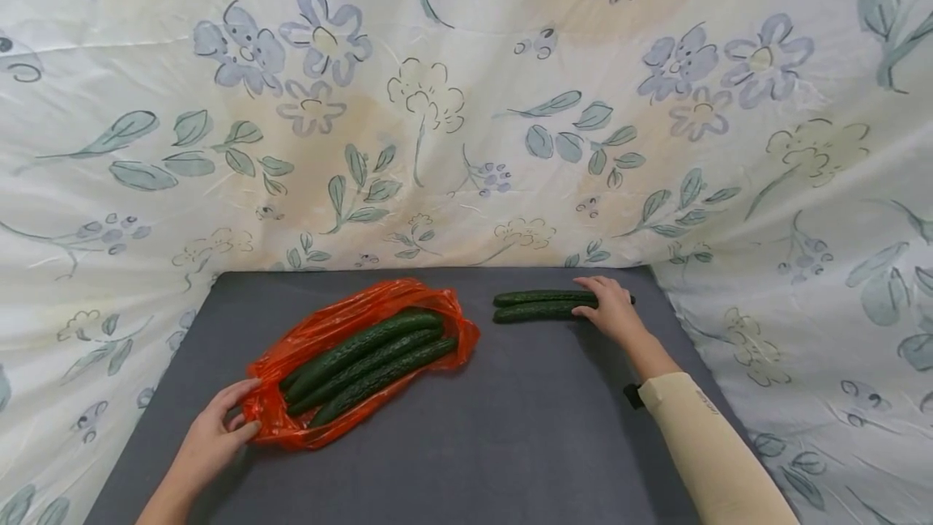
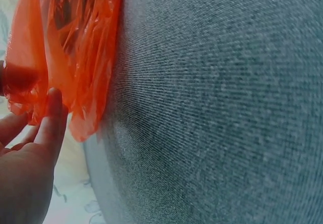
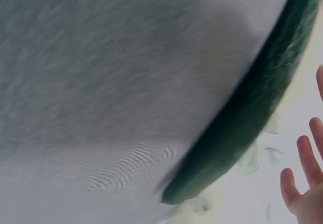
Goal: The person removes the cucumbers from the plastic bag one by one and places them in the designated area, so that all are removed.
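Note:
An orange-red plastic bag point(image 1: 342, 316) lies open on the left half of the table, three long dark green cucumbers point(image 1: 370, 369) showing in its mouth. At the bag's near left end, my left hand point(image 1: 219, 421) pinches the thin plastic edge. The left wrist view shows the fingers point(image 2: 51, 118) against the crumpled bag point(image 2: 96, 57). Two more cucumbers point(image 1: 539, 312) lie side by side at the far right. Over their right end is my right hand point(image 1: 611, 310), thumb and fingers spread. In the right wrist view, its fingers point(image 3: 309, 161) are extended beside a cucumber point(image 3: 242, 113).
A dark grey cloth-covered table point(image 1: 474, 436) lies beneath everything. Floral fabric point(image 1: 466, 120) hangs behind the table's back edge and along both sides. A stretch of grey table separates the bag from the two cucumbers.

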Demonstrator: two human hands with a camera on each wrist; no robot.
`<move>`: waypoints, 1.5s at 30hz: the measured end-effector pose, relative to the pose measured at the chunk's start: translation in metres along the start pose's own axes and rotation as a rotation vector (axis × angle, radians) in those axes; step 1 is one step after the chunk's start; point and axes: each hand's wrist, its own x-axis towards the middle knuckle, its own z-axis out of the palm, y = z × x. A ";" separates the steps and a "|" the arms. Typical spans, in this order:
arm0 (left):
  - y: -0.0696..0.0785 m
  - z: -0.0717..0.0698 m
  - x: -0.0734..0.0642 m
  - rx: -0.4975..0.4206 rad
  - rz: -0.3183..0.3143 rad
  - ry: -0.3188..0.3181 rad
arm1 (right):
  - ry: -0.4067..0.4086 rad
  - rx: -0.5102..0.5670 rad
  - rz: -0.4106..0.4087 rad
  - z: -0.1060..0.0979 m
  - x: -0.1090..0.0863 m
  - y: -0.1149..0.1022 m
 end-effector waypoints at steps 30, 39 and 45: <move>-0.003 0.000 -0.002 -0.004 0.001 0.010 | 0.083 0.161 -0.156 -0.004 0.001 -0.110; -0.004 -0.001 -0.002 0.002 -0.001 0.008 | 0.110 0.211 -0.208 -0.001 0.001 -0.127; -0.004 -0.002 -0.001 0.000 0.001 0.008 | 0.113 0.237 -0.248 0.000 0.000 -0.138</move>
